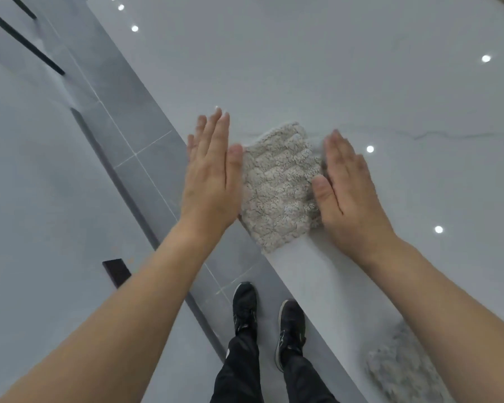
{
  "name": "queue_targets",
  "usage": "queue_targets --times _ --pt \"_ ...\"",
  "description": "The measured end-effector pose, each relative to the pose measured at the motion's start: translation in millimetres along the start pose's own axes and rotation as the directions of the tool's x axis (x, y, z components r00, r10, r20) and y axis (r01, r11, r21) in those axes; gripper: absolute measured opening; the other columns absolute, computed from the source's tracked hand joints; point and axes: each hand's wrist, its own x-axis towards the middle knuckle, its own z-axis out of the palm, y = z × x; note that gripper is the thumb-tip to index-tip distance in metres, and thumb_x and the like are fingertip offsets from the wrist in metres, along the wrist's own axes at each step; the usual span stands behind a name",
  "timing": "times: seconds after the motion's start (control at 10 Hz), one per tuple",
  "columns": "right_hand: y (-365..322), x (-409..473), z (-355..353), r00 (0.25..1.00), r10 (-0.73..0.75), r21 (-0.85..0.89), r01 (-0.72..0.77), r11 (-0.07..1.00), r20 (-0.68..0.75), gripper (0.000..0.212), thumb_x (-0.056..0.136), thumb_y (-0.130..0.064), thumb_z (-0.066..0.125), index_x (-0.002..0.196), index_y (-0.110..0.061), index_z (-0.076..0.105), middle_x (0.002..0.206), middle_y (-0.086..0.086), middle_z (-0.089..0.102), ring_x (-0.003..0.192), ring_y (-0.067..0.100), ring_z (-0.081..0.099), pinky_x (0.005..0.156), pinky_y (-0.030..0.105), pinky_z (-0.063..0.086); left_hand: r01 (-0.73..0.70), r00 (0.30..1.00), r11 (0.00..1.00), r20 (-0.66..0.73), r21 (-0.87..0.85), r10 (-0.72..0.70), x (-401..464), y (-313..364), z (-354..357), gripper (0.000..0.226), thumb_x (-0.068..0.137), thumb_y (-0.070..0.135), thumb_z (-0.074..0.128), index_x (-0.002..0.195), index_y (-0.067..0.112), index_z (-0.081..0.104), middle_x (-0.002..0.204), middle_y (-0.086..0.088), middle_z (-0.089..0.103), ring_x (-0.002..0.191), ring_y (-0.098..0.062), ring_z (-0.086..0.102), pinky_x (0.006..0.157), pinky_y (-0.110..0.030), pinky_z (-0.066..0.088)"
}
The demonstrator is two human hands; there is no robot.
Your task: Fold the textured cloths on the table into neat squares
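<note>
We see the pale glossy surface first, its near edge running diagonally. On it, right at that edge, lies the beige textured cloth, already a compact folded block. Our left hand and right hand flank it, fingers straight and flat, holding nothing, likely squaring its sides.

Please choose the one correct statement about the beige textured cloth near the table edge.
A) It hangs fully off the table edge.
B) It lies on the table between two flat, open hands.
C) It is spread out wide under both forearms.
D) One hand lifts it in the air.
B: the beige cloth lies as a small bundle on the table, with the left hand and the right hand flat at its two sides, fingers straight.
</note>
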Motion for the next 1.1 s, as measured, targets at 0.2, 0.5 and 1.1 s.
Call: queue_targets --times 0.2,0.5,1.1 --pt "10.5 44.7 -13.3 0.916 -0.361 -0.010 0.369 0.930 0.175 0.064 0.099 -0.047 0.017 0.154 -0.014 0.015 0.162 -0.001 0.007 0.149 0.009 0.002 0.121 0.028 -0.003 0.272 0.939 0.929 -0.141 -0.251 -0.313 -45.6 53.7 45.2 0.057 0.105 0.036 0.022 0.158 0.019 0.009 0.165 0.011 0.003 0.148 0.002 -0.012 0.122 -0.032 -0.008" --pt "23.4 51.9 -6.1 0.893 -0.382 -0.199 0.430 0.881 0.237 0.066 0.098 -0.048 0.011 0.155 -0.016 0.008 0.163 -0.001 0.001 0.149 0.010 0.001 0.121 0.033 -0.001 0.278 0.951 0.959 -0.152 0.047 -0.268 -45.7 41.6 61.5 0.060 0.104 0.038 0.018 0.158 0.016 0.006 0.166 0.005 -0.003 0.149 -0.008 -0.016 0.122 -0.036 -0.009" --pt "35.3 56.0 -20.2 0.921 -0.315 -0.238 0.367 0.899 0.228 0.064 0.098 -0.049 0.008 0.155 -0.020 0.004 0.162 -0.006 0.005 0.147 0.005 -0.001 0.120 0.034 -0.007 0.281 0.945 0.960 -0.177 0.008 -0.275 -52.7 26.7 49.4 0.062 0.102 0.043 0.017 0.158 0.019 0.003 0.166 0.005 -0.004 0.149 -0.006 -0.014 0.123 -0.035 -0.008"
